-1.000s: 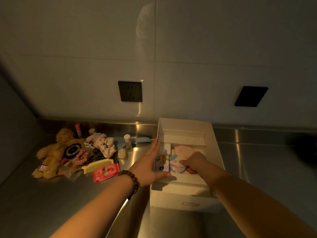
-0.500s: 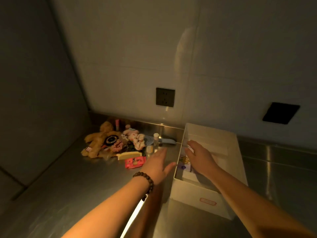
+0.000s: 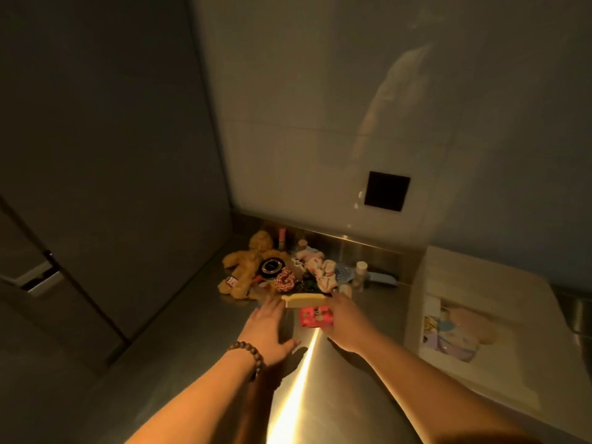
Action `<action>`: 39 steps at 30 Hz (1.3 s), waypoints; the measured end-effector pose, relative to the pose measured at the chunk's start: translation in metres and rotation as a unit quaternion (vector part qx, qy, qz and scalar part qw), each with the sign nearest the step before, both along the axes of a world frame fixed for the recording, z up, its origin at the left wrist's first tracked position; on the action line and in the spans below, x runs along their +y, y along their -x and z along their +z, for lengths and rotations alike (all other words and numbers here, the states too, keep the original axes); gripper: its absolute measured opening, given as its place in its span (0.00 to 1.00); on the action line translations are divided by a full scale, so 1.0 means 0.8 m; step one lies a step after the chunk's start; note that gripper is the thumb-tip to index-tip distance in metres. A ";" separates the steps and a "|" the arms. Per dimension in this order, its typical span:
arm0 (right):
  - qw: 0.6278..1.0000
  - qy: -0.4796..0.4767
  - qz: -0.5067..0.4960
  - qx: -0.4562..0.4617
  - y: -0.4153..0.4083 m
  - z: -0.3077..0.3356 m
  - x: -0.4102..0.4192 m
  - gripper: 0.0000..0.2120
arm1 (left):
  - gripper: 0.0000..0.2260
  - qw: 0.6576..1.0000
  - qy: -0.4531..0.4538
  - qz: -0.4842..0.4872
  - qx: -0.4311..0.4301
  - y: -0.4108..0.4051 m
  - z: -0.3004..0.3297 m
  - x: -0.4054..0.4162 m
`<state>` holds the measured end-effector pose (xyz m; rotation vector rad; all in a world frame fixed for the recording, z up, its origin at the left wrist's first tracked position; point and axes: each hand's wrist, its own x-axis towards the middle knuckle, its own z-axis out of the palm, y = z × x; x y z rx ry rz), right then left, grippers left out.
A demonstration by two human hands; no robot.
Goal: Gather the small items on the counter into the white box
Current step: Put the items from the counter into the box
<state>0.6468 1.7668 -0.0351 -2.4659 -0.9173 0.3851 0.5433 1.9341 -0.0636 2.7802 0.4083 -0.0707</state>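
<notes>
From the head view we find the open white cardboard box (image 3: 474,318) at the right of the steel counter (image 3: 179,341), already holding a few pastel items. We judge most work outstanding: the pile (image 3: 288,277) of small items remains at the back corner. Our left hand (image 3: 267,328) is spread and empty beside the yellow comb (image 3: 304,299); our right hand (image 3: 347,322) touches the red packet (image 3: 315,316), its grasp unclear.

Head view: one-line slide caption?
Both bare hands reach toward yellow plastic comb and small red packet on steel counter.
</notes>
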 end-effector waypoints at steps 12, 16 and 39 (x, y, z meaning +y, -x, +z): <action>0.986 0.153 -0.046 -0.042 -0.019 -0.078 0.071 0.22 | 0.47 0.999 -0.015 -0.038 -0.022 -0.060 -0.047 0.120; 0.986 0.157 -0.056 -0.017 -0.018 -0.071 0.071 0.24 | 0.42 0.999 -0.011 -0.033 -0.038 -0.078 -0.050 0.120; 0.989 -0.063 -0.052 -0.125 -0.010 0.039 0.025 0.22 | 0.03 0.963 0.014 -0.002 -0.268 -0.033 0.082 0.074</action>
